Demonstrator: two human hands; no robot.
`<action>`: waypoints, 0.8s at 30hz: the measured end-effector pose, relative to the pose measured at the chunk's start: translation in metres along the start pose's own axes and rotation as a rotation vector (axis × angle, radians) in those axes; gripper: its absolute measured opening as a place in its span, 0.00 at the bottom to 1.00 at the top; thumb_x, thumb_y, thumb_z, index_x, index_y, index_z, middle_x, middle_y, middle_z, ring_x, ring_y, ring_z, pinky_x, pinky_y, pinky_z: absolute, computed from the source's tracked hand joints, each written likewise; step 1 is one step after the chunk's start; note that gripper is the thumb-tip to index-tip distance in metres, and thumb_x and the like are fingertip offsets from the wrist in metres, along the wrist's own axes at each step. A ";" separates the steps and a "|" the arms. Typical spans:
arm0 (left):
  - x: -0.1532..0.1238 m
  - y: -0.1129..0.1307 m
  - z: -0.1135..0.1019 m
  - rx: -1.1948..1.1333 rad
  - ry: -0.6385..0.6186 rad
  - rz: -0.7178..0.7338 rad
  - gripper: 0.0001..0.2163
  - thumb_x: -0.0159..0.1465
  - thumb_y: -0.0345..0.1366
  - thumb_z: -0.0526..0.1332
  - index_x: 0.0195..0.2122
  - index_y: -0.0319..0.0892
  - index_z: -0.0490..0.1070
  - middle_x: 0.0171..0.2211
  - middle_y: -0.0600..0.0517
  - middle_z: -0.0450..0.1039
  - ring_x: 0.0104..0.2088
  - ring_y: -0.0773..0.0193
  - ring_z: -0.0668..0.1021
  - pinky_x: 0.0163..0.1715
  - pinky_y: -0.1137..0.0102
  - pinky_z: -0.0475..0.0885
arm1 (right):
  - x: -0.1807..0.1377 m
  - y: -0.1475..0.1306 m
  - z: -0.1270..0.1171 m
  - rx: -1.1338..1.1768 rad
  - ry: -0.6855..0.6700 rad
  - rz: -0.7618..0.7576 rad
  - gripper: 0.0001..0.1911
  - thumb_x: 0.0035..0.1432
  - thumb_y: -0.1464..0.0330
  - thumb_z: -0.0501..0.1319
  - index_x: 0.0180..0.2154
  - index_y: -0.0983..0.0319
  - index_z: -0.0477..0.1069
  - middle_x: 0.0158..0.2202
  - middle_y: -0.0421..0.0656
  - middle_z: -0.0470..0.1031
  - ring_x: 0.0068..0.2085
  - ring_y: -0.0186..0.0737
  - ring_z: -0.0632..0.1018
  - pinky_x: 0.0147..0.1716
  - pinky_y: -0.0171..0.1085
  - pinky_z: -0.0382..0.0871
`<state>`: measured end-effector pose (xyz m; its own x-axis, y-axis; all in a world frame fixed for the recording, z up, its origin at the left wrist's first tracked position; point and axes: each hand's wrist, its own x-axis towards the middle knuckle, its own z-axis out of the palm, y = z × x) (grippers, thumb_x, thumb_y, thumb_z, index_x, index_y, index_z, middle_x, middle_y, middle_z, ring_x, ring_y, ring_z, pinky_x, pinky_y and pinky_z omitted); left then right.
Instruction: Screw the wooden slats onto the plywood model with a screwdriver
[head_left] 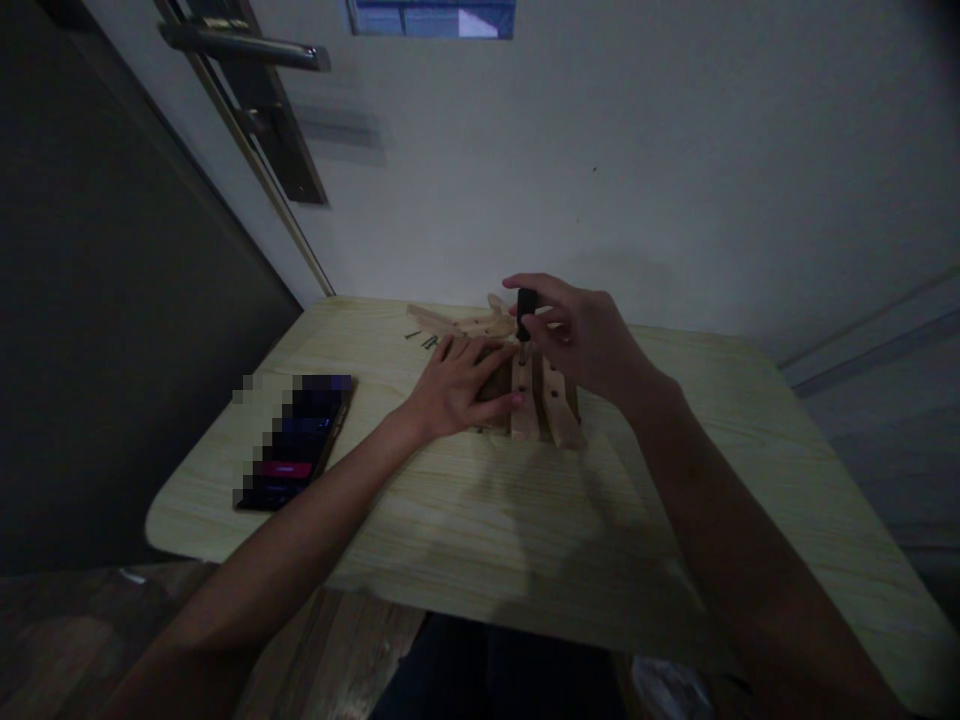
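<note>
A small wooden assembly of several slats (541,405) stands on the pale wood-grain table (480,530). My left hand (459,385) lies flat on its left side, fingers stretched out and pressing it down. Above it, my right hand (574,335) pinches the black handle of a small screwdriver (525,315). The screwdriver stands upright with its tip down on the top of a slat. More loose wooden pieces (465,322) lie just behind the assembly.
A few dark screws (424,340) lie at the back of the table. A phone (296,445) with a lit screen rests at the left. A white wall rises behind the table, and a door with a metal handle (247,48) is at upper left.
</note>
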<state>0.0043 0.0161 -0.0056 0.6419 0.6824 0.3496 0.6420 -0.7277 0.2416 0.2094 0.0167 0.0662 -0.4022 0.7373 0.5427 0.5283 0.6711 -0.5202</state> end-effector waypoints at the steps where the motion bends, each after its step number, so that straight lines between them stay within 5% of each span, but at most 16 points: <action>1: 0.000 0.000 0.000 0.001 0.002 0.003 0.36 0.68 0.65 0.45 0.67 0.45 0.64 0.61 0.42 0.68 0.57 0.47 0.70 0.59 0.51 0.60 | 0.001 0.000 0.000 0.002 0.008 -0.001 0.18 0.65 0.59 0.59 0.52 0.60 0.74 0.42 0.46 0.82 0.34 0.38 0.83 0.33 0.34 0.76; 7: -0.001 0.000 0.000 0.049 -0.004 -0.001 0.36 0.69 0.64 0.45 0.66 0.43 0.64 0.60 0.39 0.67 0.57 0.45 0.69 0.59 0.49 0.60 | 0.002 -0.003 0.000 -0.030 0.000 0.016 0.18 0.62 0.52 0.64 0.40 0.61 0.75 0.29 0.40 0.78 0.29 0.36 0.79 0.31 0.33 0.72; 15: 0.000 -0.001 0.002 0.001 0.018 0.011 0.36 0.68 0.65 0.45 0.66 0.45 0.64 0.61 0.41 0.68 0.59 0.46 0.69 0.62 0.49 0.59 | 0.000 0.000 0.001 -0.092 -0.064 -0.042 0.21 0.70 0.58 0.54 0.60 0.57 0.68 0.47 0.46 0.81 0.39 0.40 0.81 0.38 0.37 0.74; 24: 0.000 0.000 0.000 0.002 0.006 -0.006 0.36 0.68 0.65 0.45 0.67 0.46 0.63 0.59 0.42 0.69 0.57 0.47 0.70 0.61 0.48 0.59 | 0.001 0.001 -0.004 -0.041 -0.044 -0.051 0.20 0.71 0.58 0.52 0.55 0.61 0.71 0.42 0.46 0.81 0.37 0.38 0.80 0.40 0.37 0.74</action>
<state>0.0040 0.0160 -0.0061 0.6355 0.6864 0.3536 0.6465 -0.7234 0.2423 0.2129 0.0177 0.0685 -0.4612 0.7058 0.5378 0.5365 0.7045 -0.4645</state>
